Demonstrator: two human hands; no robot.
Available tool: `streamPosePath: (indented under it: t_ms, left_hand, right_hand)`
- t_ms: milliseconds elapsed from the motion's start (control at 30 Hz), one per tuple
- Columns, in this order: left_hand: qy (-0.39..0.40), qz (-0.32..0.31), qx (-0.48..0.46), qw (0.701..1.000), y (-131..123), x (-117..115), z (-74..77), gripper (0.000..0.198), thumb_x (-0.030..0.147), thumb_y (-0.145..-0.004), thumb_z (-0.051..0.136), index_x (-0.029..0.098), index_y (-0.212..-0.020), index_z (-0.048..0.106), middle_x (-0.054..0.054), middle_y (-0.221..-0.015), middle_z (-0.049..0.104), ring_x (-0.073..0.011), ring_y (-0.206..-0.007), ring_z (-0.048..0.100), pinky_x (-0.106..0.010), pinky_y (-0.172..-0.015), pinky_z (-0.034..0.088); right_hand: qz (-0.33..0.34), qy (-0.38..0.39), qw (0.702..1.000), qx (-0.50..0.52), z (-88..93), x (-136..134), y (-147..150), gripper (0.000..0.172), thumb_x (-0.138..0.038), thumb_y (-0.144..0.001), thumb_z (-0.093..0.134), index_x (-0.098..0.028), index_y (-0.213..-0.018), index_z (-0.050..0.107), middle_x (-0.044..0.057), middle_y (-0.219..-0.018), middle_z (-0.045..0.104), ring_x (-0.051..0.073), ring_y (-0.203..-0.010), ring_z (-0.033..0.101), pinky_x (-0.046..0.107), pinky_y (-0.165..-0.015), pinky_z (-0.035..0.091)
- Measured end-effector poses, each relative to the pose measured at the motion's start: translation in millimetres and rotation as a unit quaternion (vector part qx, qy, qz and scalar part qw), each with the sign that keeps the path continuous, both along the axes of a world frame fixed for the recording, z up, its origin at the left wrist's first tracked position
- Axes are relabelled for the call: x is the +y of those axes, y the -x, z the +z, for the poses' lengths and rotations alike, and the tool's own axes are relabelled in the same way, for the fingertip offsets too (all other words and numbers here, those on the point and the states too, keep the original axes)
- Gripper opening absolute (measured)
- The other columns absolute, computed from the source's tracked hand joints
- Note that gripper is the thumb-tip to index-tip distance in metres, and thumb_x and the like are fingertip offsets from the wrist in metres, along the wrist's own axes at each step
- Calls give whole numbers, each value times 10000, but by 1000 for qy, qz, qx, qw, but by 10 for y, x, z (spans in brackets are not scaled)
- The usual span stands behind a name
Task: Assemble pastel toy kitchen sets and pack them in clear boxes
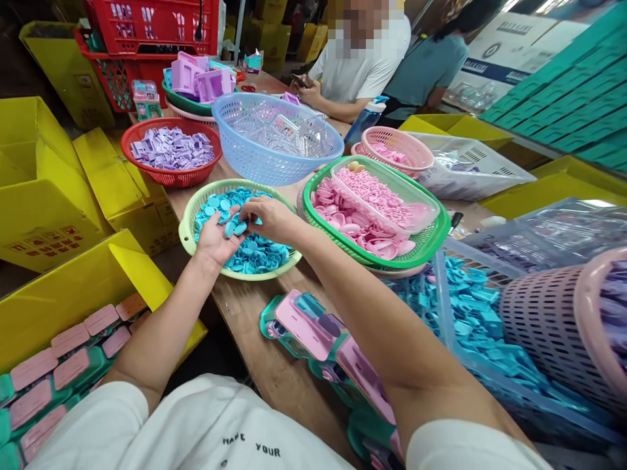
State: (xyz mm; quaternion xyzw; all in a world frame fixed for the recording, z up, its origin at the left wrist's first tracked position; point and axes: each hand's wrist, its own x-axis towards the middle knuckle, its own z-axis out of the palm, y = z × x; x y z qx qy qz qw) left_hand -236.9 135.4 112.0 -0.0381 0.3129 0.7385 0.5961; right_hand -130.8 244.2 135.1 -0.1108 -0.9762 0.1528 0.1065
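Being cradled in the left hand (pixel 215 238) is a small heap of turquoise plastic discs (pixel 234 228). The palm is being kept turned up and half-curled in a cupping grip, seemingly so that nothing is being spilled. The hand is being held directly over the pale green basket (pixel 259 273) that is carrying the rest of the same discs, so any that slip are probably being caught there. The right hand (pixel 268 219) is being held against the heap with its fingertips drawn together in a pinching grip. Whether a disc is being gripped between them cannot be told. The basket is being kept on the wooden worktop (pixel 245 313) toward its left edge, apparently for easy reach. Just beside it, a darker green basket (pixel 431 245) is being used for pink pieces. A blue basket (pixel 264 163) and a red basket (pixel 171 176) of purple pieces are being kept behind. Teal-and-pink toy housings (pixel 313 326) are being laid nearest the body.
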Motion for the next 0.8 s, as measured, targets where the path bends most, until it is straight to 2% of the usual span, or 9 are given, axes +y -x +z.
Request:
streamPosePath:
  t_ms: [100,233,300,433,533,600,700,767,800]
  left_hand:
    - [3,24,-13,1000,11,0,3,396,314,-1045,282,125,-1035,629,-87,-790,702,-180,-781,708,-309,-754,592]
    - [20,50,-21,998,39,-56,33,215,149,-961,429,139,-1048,625,-54,-783,682,-118,-634,656,-183,-543,518]
    - [12,61,-27,998,45,-86,51,211,90,-917,452,152,-1025,622,-19,-729,643,-81,-552,602,-127,-436,413]
    - [-16,67,-29,997,48,-111,92,199,90,-925,434,157,-973,616,43,-600,514,-37,-444,481,-98,-359,288]
    - [-3,48,47,998,99,-107,113,170,101,-936,471,154,-901,628,58,-574,482,-25,-406,432,-102,-347,234]
    - [13,13,161,987,177,-100,110,123,109,-906,559,148,-866,669,45,-578,511,-31,-398,423,-120,-343,200]
    - [26,-34,386,921,314,-73,81,93,81,-810,687,147,-763,732,11,-574,568,-61,-443,451,-133,-374,246]
    - [26,-61,526,848,366,-31,51,151,31,-722,747,170,-662,740,-13,-606,618,-101,-562,540,-130,-475,368]
    - [32,-85,590,803,372,1,34,200,1,-670,767,187,-608,730,-19,-621,635,-131,-647,589,-138,-553,425]
  right_hand:
    - [-53,-20,998,18,36,73,-40,173,-165,-860,575,-158,-999,678,66,-912,648,180,-783,548,280,-754,410]
    - [-180,-156,971,27,10,132,-132,205,-179,-902,539,-156,-1048,681,158,-1091,630,269,-946,550,362,-797,414]
    - [-144,-187,971,-39,-73,89,-124,194,-173,-891,559,-155,-1026,698,174,-1114,622,291,-1004,550,378,-810,415]
    - [-22,-115,974,-196,-293,-56,-4,248,-233,-839,680,-173,-1079,691,125,-1064,662,260,-999,596,320,-793,431]
    - [-48,-79,972,-215,-355,-70,34,201,-197,-838,660,-177,-1036,689,120,-1034,695,250,-946,633,300,-749,430]
    - [-68,-75,973,-207,-325,-19,5,174,-196,-849,630,-160,-1012,680,137,-1001,707,263,-917,645,311,-733,434]
    - [-126,-29,983,-134,-235,104,-64,183,-212,-864,572,-133,-1017,634,150,-984,702,266,-910,647,326,-750,455]
    - [-200,107,973,-43,-181,175,-91,210,-177,-857,499,-135,-1045,584,123,-946,695,230,-850,655,309,-720,472]
    - [-232,196,953,-2,-160,197,-97,239,-150,-842,459,-142,-1060,558,102,-924,690,208,-802,656,296,-688,476]
